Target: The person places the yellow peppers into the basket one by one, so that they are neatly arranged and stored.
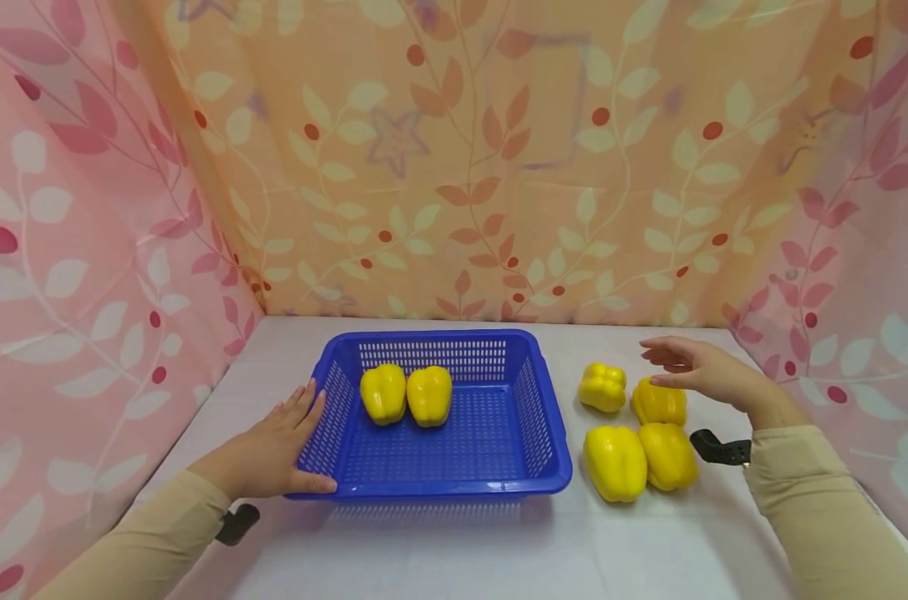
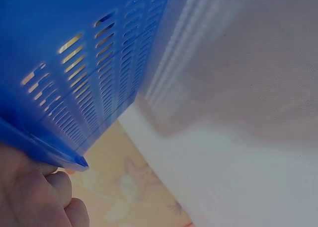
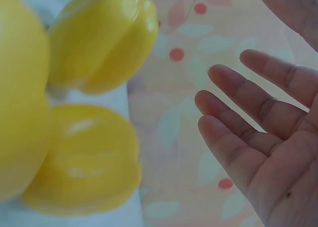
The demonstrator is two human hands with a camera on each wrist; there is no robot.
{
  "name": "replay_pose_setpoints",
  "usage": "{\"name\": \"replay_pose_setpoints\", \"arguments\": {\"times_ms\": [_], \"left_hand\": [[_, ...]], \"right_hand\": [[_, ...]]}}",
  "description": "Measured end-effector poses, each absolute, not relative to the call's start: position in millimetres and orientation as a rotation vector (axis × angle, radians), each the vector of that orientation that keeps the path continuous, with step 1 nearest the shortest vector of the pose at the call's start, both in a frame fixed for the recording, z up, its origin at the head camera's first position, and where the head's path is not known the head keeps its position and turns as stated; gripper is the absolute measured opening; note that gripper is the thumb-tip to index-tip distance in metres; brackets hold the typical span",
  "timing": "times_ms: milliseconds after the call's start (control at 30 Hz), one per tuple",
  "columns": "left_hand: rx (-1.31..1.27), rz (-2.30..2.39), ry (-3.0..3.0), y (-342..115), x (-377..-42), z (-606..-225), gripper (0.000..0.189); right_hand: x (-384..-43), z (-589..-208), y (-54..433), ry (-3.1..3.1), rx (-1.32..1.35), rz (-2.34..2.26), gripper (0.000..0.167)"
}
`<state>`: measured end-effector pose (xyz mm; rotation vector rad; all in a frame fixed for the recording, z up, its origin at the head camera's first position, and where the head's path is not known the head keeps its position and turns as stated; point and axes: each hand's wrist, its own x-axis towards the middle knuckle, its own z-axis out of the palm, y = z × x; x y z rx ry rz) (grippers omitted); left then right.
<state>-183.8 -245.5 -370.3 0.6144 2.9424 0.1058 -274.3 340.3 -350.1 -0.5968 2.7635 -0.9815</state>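
A blue plastic basket [image 1: 454,490] with slotted walls stands on the table, and two yellow bell peppers [image 1: 383,395] [image 1: 429,397] lie side by side in its left half. My left hand [image 1: 273,446] rests on the basket's left rim, fingers stretched along the side and thumb at the front corner. In the left wrist view, the basket's slotted wall [image 2: 94,63] is close by. My right hand [image 1: 712,375] is raised over the loose bell peppers, its fingers slightly bent and holding nothing. Beneath it is one yellow bell pepper [image 1: 659,406], partly hidden by the hand.
Right of the basket sit more yellow bell peppers [image 1: 602,387] [image 1: 614,464] [image 1: 669,457], close together. A white cloth [image 1: 454,550] covers the table. Leaf-patterned curtains [image 1: 454,167] enclose the back and both sides. Black wrist devices [image 1: 719,448] show at both sleeves.
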Motion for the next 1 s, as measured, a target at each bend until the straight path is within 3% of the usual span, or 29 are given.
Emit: {"name": "replay_pose_setpoints", "arguments": {"times_ms": [367,1000], "left_hand": [[0.611,0.112,2.949,-244,-184,-372,0.125],[0.568,0.106,2.939,-245,-183,-373,0.126]], "right_hand": [[-268,-369,370,2.760,-0.481,-0.942,0.064],[-273,-405,387,2.605,-0.295,-1.029,0.086]]}}
